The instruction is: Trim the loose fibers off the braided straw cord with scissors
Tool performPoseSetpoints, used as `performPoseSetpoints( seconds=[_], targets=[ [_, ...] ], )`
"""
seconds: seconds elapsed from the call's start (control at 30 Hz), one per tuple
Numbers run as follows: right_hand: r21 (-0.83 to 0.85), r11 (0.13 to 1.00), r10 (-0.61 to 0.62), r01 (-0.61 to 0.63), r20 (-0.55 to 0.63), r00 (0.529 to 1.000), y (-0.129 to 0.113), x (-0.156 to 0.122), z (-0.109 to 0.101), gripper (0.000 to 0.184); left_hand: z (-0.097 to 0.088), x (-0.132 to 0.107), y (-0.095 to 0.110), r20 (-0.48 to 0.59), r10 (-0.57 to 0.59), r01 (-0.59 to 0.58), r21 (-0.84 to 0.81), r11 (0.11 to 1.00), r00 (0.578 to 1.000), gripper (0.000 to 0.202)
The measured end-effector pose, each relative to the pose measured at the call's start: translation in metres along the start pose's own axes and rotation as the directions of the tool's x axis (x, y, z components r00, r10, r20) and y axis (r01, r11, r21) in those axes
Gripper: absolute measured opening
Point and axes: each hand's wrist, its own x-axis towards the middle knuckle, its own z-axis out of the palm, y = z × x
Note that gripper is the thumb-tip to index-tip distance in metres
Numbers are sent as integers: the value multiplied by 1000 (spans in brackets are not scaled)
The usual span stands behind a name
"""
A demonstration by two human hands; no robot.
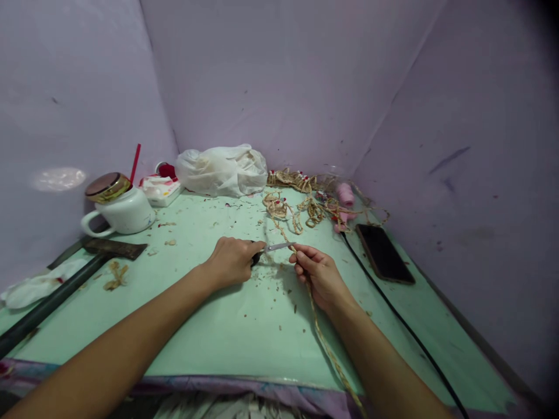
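Note:
Over the middle of the table, my left hand is closed around the dark handles of a pair of scissors. The blades point right and meet a braided straw-coloured cord beside my right fingertips. My right hand pinches that cord between thumb and fingers. From there the cord runs down past the table's front edge, and its other end leads up to a looped piece with red and white beads. Small fibre scraps lie below the blades.
On the left are a hammer-like tool, a white mug with a gold lid and a small white box. A white plastic bag sits at the back. Pink thread spool, phone and black cable occupy the right.

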Motion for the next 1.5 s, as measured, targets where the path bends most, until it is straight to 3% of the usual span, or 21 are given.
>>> performPoseSetpoints(
  seconds=[0.2, 0.4, 0.53, 0.77, 0.93, 1.13, 1.5],
  targets=[
    [16, 996, 90, -90, -8, 996, -1, 0, 3, 14, -2, 0, -1, -56, -165, 151, -194, 969, 985, 41],
    [109, 962, 238, -249, 105, 966, -4, 3, -1, 15, -2, 0, 4, -7, -185, 179, -215, 960, 983, 38],
    [25, 983, 182, -184, 72, 981, -2, 4, -2, 29, -1, 0, 6, -28, -185, 176, -202, 963, 982, 40],
    [-46, 996, 80, -82, -38, 996, 4, 7, 2, 14, -1, -1, 6, -46, -165, 154, -174, 973, 985, 36],
    [59, 989, 128, -132, 67, 989, 0, 6, 0, 27, 0, -3, 8, -49, -153, 143, -165, 976, 987, 37],
    [167, 945, 237, -283, 248, 939, -8, 4, -3, 27, 3, -3, 7, -70, -96, 84, -156, 984, 993, 46],
    [219, 903, 288, -370, 332, 898, -11, 1, -1, 13, 1, -1, 7, -55, 48, -56, -139, 989, 997, 51]
  ],
)
